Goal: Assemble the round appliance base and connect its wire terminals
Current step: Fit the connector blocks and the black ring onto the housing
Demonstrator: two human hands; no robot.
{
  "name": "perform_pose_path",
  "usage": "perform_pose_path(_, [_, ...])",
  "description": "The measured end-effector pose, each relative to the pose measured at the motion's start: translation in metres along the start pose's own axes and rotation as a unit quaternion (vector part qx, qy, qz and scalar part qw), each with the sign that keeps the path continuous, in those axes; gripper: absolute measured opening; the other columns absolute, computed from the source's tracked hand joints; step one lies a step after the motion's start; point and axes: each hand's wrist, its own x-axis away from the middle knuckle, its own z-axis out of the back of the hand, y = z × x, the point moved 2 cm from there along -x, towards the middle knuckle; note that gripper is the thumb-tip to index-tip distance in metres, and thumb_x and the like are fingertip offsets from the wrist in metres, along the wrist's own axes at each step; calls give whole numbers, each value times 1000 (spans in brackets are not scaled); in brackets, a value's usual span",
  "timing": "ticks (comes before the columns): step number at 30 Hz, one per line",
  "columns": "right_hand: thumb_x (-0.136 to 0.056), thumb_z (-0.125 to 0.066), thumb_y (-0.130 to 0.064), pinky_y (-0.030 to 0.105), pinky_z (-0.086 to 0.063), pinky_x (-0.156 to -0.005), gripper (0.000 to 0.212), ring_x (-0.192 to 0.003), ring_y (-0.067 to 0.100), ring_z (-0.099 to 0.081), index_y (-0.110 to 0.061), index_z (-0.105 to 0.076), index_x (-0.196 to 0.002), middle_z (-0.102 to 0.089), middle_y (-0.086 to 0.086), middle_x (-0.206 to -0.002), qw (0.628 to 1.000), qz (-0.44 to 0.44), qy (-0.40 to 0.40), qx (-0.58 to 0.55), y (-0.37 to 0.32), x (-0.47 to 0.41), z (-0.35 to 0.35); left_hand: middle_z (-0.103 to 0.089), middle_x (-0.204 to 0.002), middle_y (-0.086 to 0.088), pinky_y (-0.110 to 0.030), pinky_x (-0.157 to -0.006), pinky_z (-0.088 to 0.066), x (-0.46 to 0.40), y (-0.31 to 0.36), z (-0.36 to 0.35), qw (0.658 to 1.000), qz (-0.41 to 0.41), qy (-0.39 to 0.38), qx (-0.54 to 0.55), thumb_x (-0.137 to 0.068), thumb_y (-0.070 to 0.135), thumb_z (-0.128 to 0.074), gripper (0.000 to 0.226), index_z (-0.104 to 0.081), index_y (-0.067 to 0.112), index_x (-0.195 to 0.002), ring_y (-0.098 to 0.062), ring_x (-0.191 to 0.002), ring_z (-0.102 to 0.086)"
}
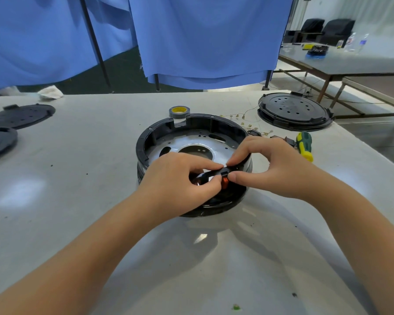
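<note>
The round appliance base, a black ring with a silvery plate inside, sits in the middle of the white table. At its near rim a small black part with an orange-red piece is held between both hands. My left hand pinches it from the left with thumb and forefinger. My right hand pinches it from the right, thumb below and fingers above. Loose wires with brass terminals lie behind the base.
A roll of grey tape stands behind the base. A green and yellow screwdriver lies to the right. Black round covers rest at the far right and far left. Blue curtains hang beyond the table.
</note>
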Motion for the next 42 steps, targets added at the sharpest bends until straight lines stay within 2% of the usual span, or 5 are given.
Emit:
perform_pose_path(16, [-76,-75,-26,27,-52,-83,8,-85,6,-65,-23,-76,-83,-70,-10,-84,999,-10,13,-28,5,-2,2,-70,-71,14,-31,-60,-48,-1,1,1,999,-37,10,4,-78,47,-54,26,-70,47,-98,-10,-67,-61])
perform_pose_path(20, [-86,-66,-16,24,-52,-81,11,-83,6,-67,-22,-74,-80,-73,-6,-81,985,-50,142,-84,19,-7,14,-71,-73,17,-20,-64,-48,1,-3,1,1000,-20,8,7,-74,46,-65,25,-70,47,-99,-4,-69,-62])
perform_pose_path(23, [-88,-58,-17,25,-49,-83,15,-91,6,-63,-24,-71,-94,-70,-11,-93,965,-136,219,54,42,-18,29,-67,-65,19,-8,-63,-38,1,-4,0,1000,-13,16,-4,-76,38,-72,25,-72,46,-100,-1,-67,-60])
perform_pose_path(31, [-92,-43,-15,36,-39,-93,30,-119,31,-45,-6,-54,-119,-55,14,-124,867,-271,6,418,105,-53,29,-69,-72,23,-4,-59,-37,2,-2,0,1000,5,5,-7,-75,41,-69,28,-71,46,-103,5,-72,-58])
perform_pose_path(42, [-89,-51,-18,38,-45,-85,26,-112,30,-47,-15,-65,-111,-65,10,-107,879,-243,106,397,108,-45,29,-64,-62,22,-9,-59,-36,2,-1,-1,1000,-7,27,-7,-75,39,-70,28,-72,44,-103,6,-70,-57])
